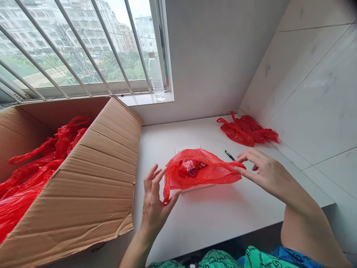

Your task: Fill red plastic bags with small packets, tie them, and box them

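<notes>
A thin red plastic bag [206, 178] lies on the white table with its mouth spread wide. Through the opening shows a red item with a floral pattern [188, 168], its kind unclear. My right hand [263, 171] pinches the bag's right handle between thumb and fingers. At the bag's left end, my left hand [156, 201] has its fingers spread, with the left handle hanging between thumb and fingers. Under the bag, a white sheet or pad [199, 189] is mostly covered. A black pen [229, 155] lies just beyond the bag, near my right hand.
To my left stands an open cardboard box [92, 178] holding several red plastic bags [52, 156]. More crumpled red bags [247, 130] lie at the table's back right corner by the tiled wall. A clear bottle [156, 78] stands on the sill of the barred window.
</notes>
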`<control>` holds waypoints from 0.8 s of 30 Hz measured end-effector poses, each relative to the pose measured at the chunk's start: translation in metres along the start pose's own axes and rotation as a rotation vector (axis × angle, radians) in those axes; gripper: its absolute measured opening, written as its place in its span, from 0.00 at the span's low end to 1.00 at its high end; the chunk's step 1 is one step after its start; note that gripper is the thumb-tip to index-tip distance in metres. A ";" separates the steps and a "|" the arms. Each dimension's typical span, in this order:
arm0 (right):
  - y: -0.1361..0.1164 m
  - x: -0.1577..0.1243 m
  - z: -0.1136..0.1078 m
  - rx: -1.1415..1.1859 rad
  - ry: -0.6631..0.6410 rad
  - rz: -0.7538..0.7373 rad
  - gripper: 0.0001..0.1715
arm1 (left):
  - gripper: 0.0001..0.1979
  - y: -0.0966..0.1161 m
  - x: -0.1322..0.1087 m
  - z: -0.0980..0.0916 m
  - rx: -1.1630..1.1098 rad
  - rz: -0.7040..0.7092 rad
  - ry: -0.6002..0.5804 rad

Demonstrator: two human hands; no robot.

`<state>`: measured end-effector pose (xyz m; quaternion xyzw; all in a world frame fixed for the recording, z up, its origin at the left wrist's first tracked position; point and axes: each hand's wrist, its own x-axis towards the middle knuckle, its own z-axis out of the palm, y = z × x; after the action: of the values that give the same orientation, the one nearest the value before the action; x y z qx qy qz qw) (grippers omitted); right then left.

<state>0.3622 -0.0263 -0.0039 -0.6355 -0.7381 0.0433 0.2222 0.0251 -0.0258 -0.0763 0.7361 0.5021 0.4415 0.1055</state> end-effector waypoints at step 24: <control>-0.046 0.106 0.024 1.556 -0.008 -0.069 0.10 | 0.08 0.028 0.042 -0.048 0.365 0.220 -0.293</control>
<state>0.3010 0.0719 0.0197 -0.2735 -0.5156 0.5442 0.6026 0.0119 -0.0180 -0.0087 0.8493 0.4696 0.2410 -0.0061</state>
